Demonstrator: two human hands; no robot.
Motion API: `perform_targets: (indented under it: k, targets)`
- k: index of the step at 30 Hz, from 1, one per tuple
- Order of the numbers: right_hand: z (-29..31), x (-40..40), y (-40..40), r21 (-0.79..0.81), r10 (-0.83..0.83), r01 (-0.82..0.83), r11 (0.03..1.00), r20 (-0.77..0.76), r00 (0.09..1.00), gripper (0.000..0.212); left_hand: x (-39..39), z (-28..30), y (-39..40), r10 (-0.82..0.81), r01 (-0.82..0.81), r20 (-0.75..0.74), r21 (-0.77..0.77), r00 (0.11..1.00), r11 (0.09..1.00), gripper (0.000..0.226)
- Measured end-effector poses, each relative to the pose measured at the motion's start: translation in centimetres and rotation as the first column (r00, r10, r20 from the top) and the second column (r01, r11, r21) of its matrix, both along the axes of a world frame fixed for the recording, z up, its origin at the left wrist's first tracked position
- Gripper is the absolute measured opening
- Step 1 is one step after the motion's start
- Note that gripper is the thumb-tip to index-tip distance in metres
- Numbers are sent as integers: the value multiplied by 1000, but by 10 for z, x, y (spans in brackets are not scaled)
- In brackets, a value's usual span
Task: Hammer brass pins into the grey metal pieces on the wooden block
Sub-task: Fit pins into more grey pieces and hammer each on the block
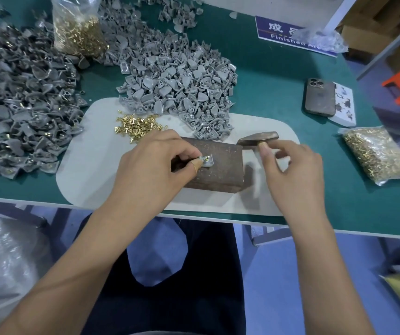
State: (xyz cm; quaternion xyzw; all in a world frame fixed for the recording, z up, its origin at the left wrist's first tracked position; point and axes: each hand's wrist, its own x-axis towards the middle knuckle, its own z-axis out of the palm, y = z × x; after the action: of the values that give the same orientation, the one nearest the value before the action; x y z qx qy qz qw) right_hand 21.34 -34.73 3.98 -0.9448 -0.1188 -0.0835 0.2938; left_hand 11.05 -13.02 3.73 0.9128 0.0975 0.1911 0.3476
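Bare white mat point(92, 165) lies open left of the wooden block point(218, 163) and along its near edge, while loose brass pins point(136, 125) and a heap of grey pieces point(182, 81) crowd the far side, the hammer head point(258, 138) hangs at the block's right corner, and green counter point(327, 165) stays bare up to a bag of pins point(378, 154).
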Motion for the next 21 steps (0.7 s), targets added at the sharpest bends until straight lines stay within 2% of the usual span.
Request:
perform_targets:
  k: [1,3,7,8,10,12,13,15,17,19,21]
  targets:
    - [-6,1,-8,-137,-88,79,987,-63,994,30,0,0,-1,2,-2,-2,3,1000,1000,3]
    - [-12,1,-14,-233,-125,86,969,-160,979,34,1,0,0,1,-1,-12,20,1000,1000,3]
    - [4,0,-20,-316,-90,56,947,-97,991,28,1,1,3,3,-2,-18,66,1000,998,2]
    - [12,-1,-23,-275,-60,36,961,-79,995,29,1,1,3,3,-2,-19,72,1000,997,3]
    - [27,-9,-24,-10,40,-42,999,-129,991,32,2,1,3,6,-4,-20,90,1000,996,3]
    - [41,-23,-18,302,190,-115,947,-234,953,33,3,1,4,10,-8,-21,106,1000,994,4]
    - [45,-29,-16,370,255,-148,917,-260,931,31,3,1,4,11,-9,-21,108,1000,994,4]
    - [44,-37,-13,305,320,-240,922,-247,914,27,3,2,4,11,-9,-19,113,1000,994,5]
    - [40,-40,-10,118,319,-302,946,-177,931,22,3,2,4,11,-9,-15,119,1000,993,4]
    - [39,-41,-9,-20,273,-275,961,-88,958,20,3,3,4,15,-13,-15,124,1000,992,3]
    - [39,-42,-9,-29,251,-251,968,-7,968,22,4,3,5,16,-14,-17,116,1000,993,2]
